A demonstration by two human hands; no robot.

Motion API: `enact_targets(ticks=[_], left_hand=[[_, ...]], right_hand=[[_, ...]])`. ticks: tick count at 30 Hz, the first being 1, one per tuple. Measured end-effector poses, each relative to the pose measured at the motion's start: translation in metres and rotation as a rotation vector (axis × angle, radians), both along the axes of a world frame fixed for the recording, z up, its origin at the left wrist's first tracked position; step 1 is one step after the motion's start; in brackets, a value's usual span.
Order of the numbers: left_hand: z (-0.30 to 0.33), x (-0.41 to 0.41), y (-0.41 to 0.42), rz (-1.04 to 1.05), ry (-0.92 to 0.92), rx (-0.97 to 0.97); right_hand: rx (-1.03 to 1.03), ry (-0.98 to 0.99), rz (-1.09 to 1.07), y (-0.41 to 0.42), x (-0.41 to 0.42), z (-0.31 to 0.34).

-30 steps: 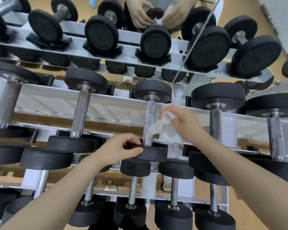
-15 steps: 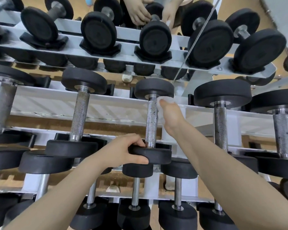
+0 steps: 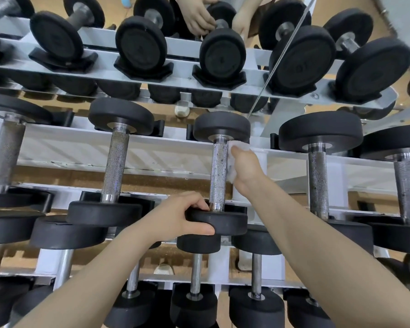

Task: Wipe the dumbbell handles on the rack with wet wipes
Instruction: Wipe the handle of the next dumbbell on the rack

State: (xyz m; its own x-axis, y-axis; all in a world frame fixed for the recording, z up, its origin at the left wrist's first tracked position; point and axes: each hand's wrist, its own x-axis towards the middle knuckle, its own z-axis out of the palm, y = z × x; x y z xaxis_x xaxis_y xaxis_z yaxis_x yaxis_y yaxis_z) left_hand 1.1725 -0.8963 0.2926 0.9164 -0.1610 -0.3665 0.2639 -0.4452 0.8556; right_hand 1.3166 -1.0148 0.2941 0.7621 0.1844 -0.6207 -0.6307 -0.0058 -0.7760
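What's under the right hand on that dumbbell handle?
A white wet wipe, pressed by the right hand against the knurled handle. The hand covers most of it.

Your right hand (image 3: 244,169) presses a soft, crumpled white wet wipe (image 3: 233,159) against a knurled, rough metal dumbbell handle (image 3: 218,172) flecked with dark specks. Your left hand (image 3: 182,218) grips its matt black rubber end (image 3: 219,221). The rack (image 3: 152,147) is smooth white-painted metal, slightly glossy.
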Motion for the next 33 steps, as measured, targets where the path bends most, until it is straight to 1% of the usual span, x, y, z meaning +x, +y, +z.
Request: enact_targets(ticks=[3,5,7,9,10,12,14,16,19,20,21,24,26,31,33], left_hand=[[0.001,-0.001,-0.002,0.012,0.000,-0.004],[0.001,-0.002,-0.002,0.016,0.000,-0.007],[0.002,-0.002,-0.001,0.011,0.005,0.005],[0.002,-0.001,0.000,0.004,0.005,0.015],[0.002,-0.001,0.000,0.000,0.007,0.016],[0.002,-0.001,0.000,0.001,0.013,0.013],[0.003,0.000,-0.001,-0.002,0.020,0.022],[0.003,0.001,-0.001,0.000,0.012,0.025],[0.003,0.000,-0.001,0.002,0.005,0.019],[0.002,0.000,-0.001,0.003,0.005,0.020],[0.002,0.000,-0.002,0.005,0.007,0.019],[0.002,-0.002,-0.003,0.017,0.009,0.012],[0.003,-0.003,-0.004,0.027,0.012,0.016],[0.004,-0.005,-0.005,0.045,-0.010,0.002],[0.004,-0.006,-0.005,0.055,-0.008,-0.009]], right_hand=[[0.124,0.077,-0.001,0.001,-0.001,-0.001],[0.181,0.084,0.002,-0.004,0.001,-0.003],[0.170,0.084,-0.002,-0.008,0.002,-0.006],[0.068,0.054,0.051,-0.013,0.001,-0.012],[-0.029,0.016,0.130,-0.019,-0.001,-0.014],[-0.192,-0.104,0.377,-0.034,-0.008,-0.012],[-0.275,-0.180,0.600,-0.049,-0.018,-0.009],[-0.314,-0.209,0.720,-0.060,-0.023,-0.006],[-0.487,-0.236,0.851,-0.069,-0.016,-0.003],[-0.504,-0.247,0.839,-0.069,-0.015,-0.001],[-0.495,-0.250,0.770,-0.068,-0.014,0.002],[-0.423,-0.221,0.405,-0.051,-0.012,0.011],[-0.344,-0.216,0.286,-0.037,-0.005,0.011],[-0.298,-0.191,0.259,-0.014,-0.001,0.006],[-0.213,-0.144,0.236,-0.005,-0.002,0.004]])
